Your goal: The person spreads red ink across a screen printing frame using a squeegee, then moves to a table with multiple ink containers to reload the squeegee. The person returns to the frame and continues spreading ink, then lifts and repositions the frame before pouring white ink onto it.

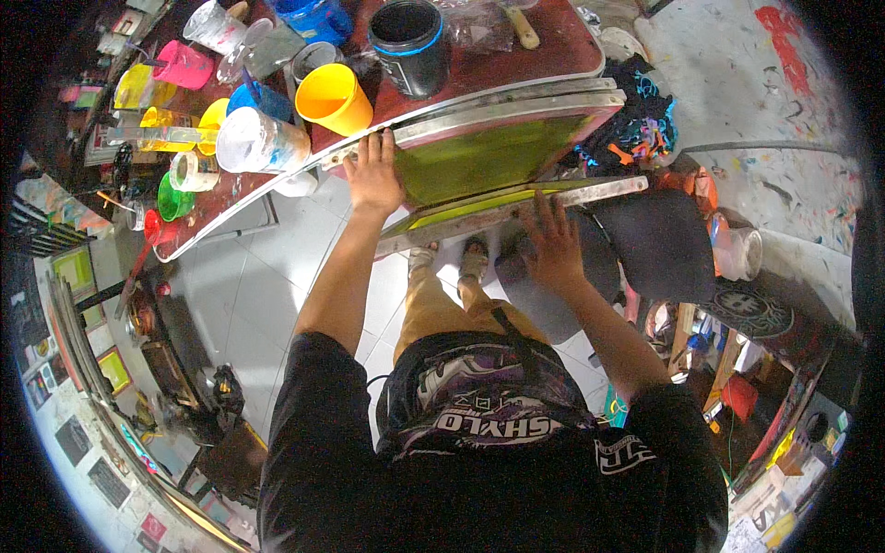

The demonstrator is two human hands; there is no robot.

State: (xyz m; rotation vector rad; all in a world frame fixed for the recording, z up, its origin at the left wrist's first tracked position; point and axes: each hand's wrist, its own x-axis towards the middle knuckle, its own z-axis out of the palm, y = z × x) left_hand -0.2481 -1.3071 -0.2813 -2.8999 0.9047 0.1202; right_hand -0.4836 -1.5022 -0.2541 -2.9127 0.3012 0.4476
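Observation:
Two screen-printing frames stand in front of me, meeting in a V. The far screen-printing frame [498, 152], with dark green mesh, leans against the table edge. My left hand [375, 180] has its fingers hooked over that frame's left end. The near screen-printing frame [604, 192] tilts toward me and shows a strip of yellow-green mesh. My right hand [556, 244] grips its upper bar, fingers laid over the edge. The undersides of both palms are hidden. Behind the far frame another pale bar [590, 88] shows along the table.
The red table [502, 69] carries a yellow cup [334, 100], a white paint-smeared tub [261, 141], a black jar [407, 51] and several other containers. A dark padded seat [650, 240] is close on the right. A paint-stained cloth [645, 120] lies beyond the frames.

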